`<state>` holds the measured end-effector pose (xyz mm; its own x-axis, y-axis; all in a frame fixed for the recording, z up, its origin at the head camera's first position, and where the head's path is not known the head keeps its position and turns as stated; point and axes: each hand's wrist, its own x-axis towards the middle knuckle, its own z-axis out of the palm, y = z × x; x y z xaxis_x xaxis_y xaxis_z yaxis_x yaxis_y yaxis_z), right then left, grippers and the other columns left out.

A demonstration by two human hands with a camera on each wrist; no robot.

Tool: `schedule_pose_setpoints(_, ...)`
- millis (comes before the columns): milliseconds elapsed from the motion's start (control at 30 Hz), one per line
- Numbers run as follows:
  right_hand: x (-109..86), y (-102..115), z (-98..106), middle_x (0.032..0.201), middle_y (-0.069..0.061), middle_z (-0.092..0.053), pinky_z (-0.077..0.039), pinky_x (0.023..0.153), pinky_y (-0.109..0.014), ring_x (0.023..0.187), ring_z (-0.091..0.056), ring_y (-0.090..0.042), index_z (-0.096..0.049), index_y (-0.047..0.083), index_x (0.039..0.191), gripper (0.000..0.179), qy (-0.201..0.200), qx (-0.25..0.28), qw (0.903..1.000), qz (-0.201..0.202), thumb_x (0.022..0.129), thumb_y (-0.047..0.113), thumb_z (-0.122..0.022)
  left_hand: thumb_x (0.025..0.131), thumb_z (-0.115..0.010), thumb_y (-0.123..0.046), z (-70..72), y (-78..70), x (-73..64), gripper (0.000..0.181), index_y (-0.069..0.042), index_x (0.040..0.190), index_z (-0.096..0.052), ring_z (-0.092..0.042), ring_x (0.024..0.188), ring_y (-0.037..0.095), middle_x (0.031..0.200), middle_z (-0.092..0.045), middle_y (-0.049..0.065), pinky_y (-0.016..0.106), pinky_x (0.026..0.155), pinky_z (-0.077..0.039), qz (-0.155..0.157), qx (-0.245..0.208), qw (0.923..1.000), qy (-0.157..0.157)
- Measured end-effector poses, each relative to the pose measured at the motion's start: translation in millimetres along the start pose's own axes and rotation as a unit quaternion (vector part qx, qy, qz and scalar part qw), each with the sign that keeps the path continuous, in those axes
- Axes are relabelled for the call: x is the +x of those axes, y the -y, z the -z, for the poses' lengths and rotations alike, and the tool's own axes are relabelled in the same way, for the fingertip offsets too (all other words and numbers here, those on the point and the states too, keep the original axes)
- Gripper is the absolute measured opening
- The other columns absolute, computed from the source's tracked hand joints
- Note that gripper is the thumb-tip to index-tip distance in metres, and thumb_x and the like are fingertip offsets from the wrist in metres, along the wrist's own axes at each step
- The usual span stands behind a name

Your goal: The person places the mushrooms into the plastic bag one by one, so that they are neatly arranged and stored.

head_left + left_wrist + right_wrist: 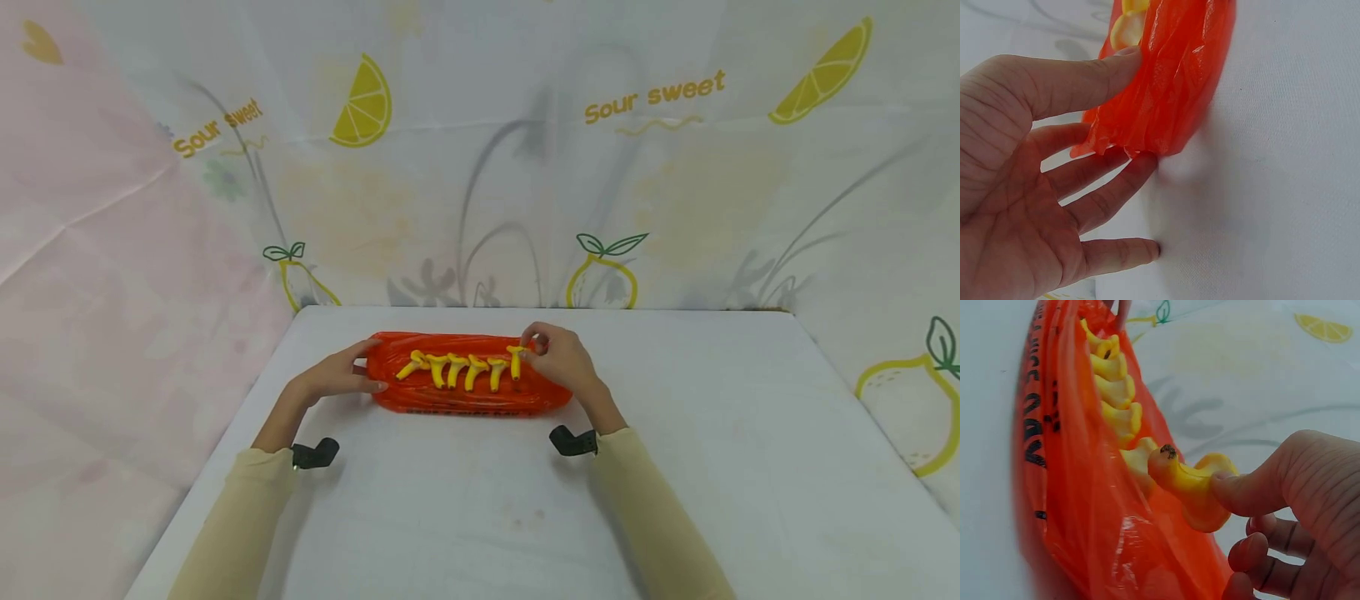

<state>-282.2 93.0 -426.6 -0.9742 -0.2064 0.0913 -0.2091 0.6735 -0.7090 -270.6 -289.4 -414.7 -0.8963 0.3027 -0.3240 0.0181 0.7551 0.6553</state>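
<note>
A red plastic bag [457, 406] lies lengthwise on the white table, with dark print along its near edge. Several yellow mushrooms [452, 369] form a row on top of it. My right hand [558, 357] pinches the mushroom at the row's right end [1188, 487] between thumb and fingers, over the bag; its stem has a dark tip. At the bag's left end is my left hand [333, 373]. In the left wrist view its thumb [1100, 78] lies on top of the gathered plastic and some fingers are at the edge below, holding that end.
The white table [465, 492] reaches out around the bag on every side. A cloth backdrop [465, 167] printed with lemons hangs behind and beside it. Black wrist devices [315, 453] sit at both cuffs.
</note>
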Motion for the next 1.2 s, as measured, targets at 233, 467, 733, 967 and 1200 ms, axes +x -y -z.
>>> schedule_pose_setpoints(233,-1.4,0.8,-5.2,0.071,-0.004,-0.049,-0.033,0.05,-0.028,0.062,-0.047,-0.021,-0.066,0.015,0.1,0.015,0.016,-0.046,0.9988,-0.001,0.086,0.013,-0.069,0.086,-0.074,-0.033,-0.3,-1.2,-0.3,0.093,-0.008,0.156,-0.02,-0.044,0.129,0.044,0.155,-0.026,0.025,0.061,0.1,-0.041,0.012,-0.003,0.9999,-0.003)
schedule_pose_setpoints(467,-2.1,0.6,-11.9,0.07,-0.002,-0.051,-0.033,0.05,-0.028,0.061,-0.047,-0.02,-0.067,0.015,0.099,0.014,0.007,-0.078,0.9969,0.005,0.085,0.012,-0.069,0.085,-0.074,-0.033,-0.8,0.4,0.6,0.093,-0.008,0.156,-0.02,-0.044,0.129,0.044,0.155,-0.026,0.025,0.061,0.1,-0.042,0.015,0.006,0.9999,-0.004)
schedule_pose_setpoints(733,-2.7,4.2,-16.8,0.07,-0.003,-0.051,-0.034,0.052,-0.029,0.064,-0.048,-0.02,-0.067,0.015,0.098,0.013,0.014,-0.116,0.9931,-0.012,0.086,0.013,-0.07,0.086,-0.074,-0.033,-1.5,0.3,0.0,0.092,-0.01,0.157,-0.02,-0.043,0.13,0.044,0.155,-0.027,0.024,0.062,0.1,-0.041,0.018,0.002,0.9998,-0.004)
schedule_pose_setpoints(967,-1.6,3.0,-20.1,0.071,-0.003,-0.051,-0.037,0.057,-0.03,0.066,-0.048,-0.021,-0.068,0.016,0.099,0.013,0.008,-0.131,0.9913,-0.003,0.086,0.016,-0.072,0.085,-0.074,-0.032,-0.8,-2.7,-0.9,0.092,-0.007,0.156,-0.02,-0.044,0.128,0.045,0.154,-0.028,0.025,0.062,0.1,-0.041,0.016,0.002,0.9999,-0.005)
schedule_pose_setpoints(1200,-2.9,3.0,-18.2,0.075,-0.003,-0.053,-0.039,0.058,-0.03,0.07,-0.049,-0.021,-0.07,0.015,0.1,0.013,0.016,-0.126,0.9918,-0.006,0.087,0.017,-0.072,0.086,-0.072,-0.035,-1.5,-0.5,-1.2,0.092,-0.006,0.156,-0.02,-0.043,0.128,0.045,0.152,-0.029,0.026,0.063,0.099,-0.042,0.01,0.007,0.9999,-0.006)
